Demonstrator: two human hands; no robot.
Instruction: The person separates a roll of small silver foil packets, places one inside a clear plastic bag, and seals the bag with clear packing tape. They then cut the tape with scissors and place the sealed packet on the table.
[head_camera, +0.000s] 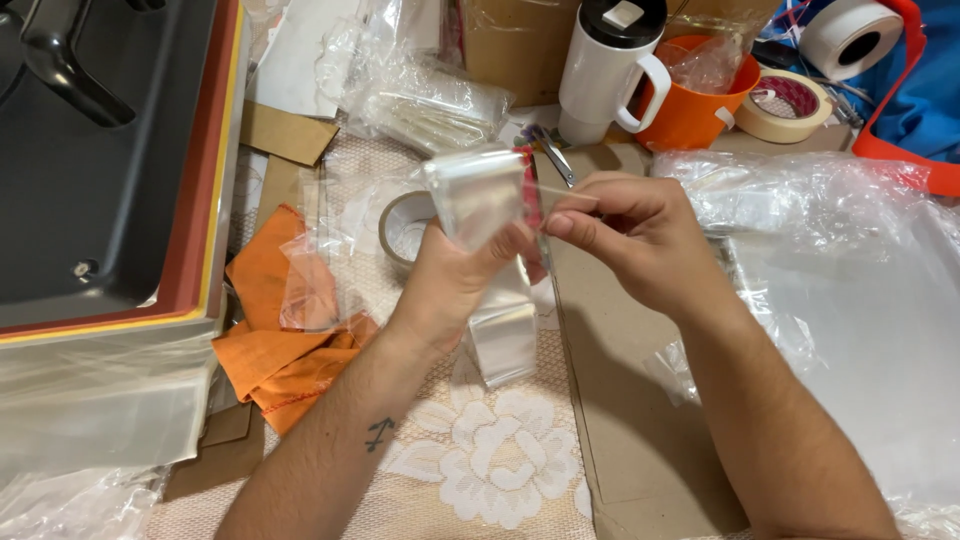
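Left hand clamps the clear bag upright, right hand pinches its edge strip just beside it; I'd keep the left grip firm and peel slowly, level.

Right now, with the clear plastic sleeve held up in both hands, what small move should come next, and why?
Probably peel the strip along the top edge a little further. The left hand grips the clear plastic sleeve upright above the lace cloth, and the right hand pinches at its top edge beside a red patch, so the flap looks only partly freed.
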